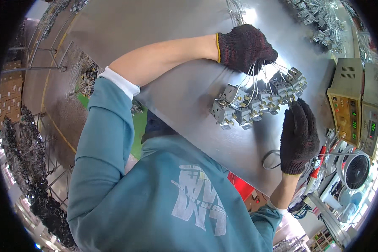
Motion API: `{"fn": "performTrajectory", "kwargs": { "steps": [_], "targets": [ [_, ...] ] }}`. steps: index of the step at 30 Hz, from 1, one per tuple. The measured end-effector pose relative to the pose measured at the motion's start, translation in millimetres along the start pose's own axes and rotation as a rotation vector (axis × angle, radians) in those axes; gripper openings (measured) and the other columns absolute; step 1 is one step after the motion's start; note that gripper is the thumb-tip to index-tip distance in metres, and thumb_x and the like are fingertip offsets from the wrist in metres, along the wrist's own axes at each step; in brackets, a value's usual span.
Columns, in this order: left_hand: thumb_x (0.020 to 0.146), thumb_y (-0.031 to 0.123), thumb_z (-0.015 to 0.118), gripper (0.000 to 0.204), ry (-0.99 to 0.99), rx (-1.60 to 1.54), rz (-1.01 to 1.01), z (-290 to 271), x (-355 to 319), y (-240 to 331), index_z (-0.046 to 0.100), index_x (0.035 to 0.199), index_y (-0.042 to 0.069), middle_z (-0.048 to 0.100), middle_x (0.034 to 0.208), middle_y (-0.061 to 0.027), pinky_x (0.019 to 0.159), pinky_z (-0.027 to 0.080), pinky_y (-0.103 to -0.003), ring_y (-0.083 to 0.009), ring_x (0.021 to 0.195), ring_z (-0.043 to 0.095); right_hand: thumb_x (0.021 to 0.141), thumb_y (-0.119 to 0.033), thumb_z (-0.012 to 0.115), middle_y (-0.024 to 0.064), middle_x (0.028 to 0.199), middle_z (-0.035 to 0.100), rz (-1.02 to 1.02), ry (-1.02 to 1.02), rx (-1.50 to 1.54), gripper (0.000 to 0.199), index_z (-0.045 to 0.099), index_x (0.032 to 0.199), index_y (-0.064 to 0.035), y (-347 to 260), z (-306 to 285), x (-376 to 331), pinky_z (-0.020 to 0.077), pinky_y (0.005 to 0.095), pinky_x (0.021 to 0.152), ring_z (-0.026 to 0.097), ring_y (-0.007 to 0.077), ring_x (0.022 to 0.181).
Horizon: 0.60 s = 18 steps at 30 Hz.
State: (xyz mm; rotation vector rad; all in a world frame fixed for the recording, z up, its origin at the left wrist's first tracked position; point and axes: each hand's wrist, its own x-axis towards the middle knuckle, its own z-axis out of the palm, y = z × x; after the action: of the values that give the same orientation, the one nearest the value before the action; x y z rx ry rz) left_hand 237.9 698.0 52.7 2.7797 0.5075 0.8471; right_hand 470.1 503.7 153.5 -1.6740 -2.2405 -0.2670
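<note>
The metal worktop (189, 88) spans the view beneath both hands. Right of the right grip stands a beige test instrument (348, 105), with a small round fan (357, 170) below it.

A row of small metal switch units (258, 101) lies on the worktop between the two grips, directly below the left one and just above the fingertips of the right one.

Left hand (245, 48), in a dark knit glove: grip closed on a bundle of thin white wires (256, 77) that fan down from it to the units. Right hand (299, 136), gloved alike: fingers extended upward, tips touching the right end of the row; whether this grip clasps a unit cannot be told.

A grey cable loop (271, 159) lies just left of the right wrist.
</note>
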Motion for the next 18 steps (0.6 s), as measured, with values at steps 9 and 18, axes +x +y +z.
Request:
{"fn": "performTrajectory", "kwargs": {
  "steps": [9,18],
  "targets": [
    [0.073,0.029,0.08,0.023,0.013,0.039,-0.022,1.3,0.4,0.1,0.069,0.089,0.016,0.071,0.076,-0.0117,0.063,0.057,-0.051,-0.0356,0.075,0.074,0.093,-0.012,0.084,0.0123,0.129,0.077,-0.116,-0.065,-0.063,0.03,0.079,0.122,-0.0125,17.0,-3.0,3.9,0.063,0.0391,0.088,0.078,0.0313,0.108],
    [0.071,0.029,0.08,0.024,0.077,0.047,-0.012,1.9,2.4,2.8,0.069,0.088,0.016,0.069,0.073,-0.0129,0.061,0.057,-0.05,-0.0367,0.072,0.073,0.094,-0.002,0.081,0.0167,0.123,0.079,0.179,0.037,0.356,0.028,0.078,0.122,-0.0053,4.1,2.2,-2.0,0.0589,0.0381,0.1,0.077,0.0295,0.114]
  ]
}}
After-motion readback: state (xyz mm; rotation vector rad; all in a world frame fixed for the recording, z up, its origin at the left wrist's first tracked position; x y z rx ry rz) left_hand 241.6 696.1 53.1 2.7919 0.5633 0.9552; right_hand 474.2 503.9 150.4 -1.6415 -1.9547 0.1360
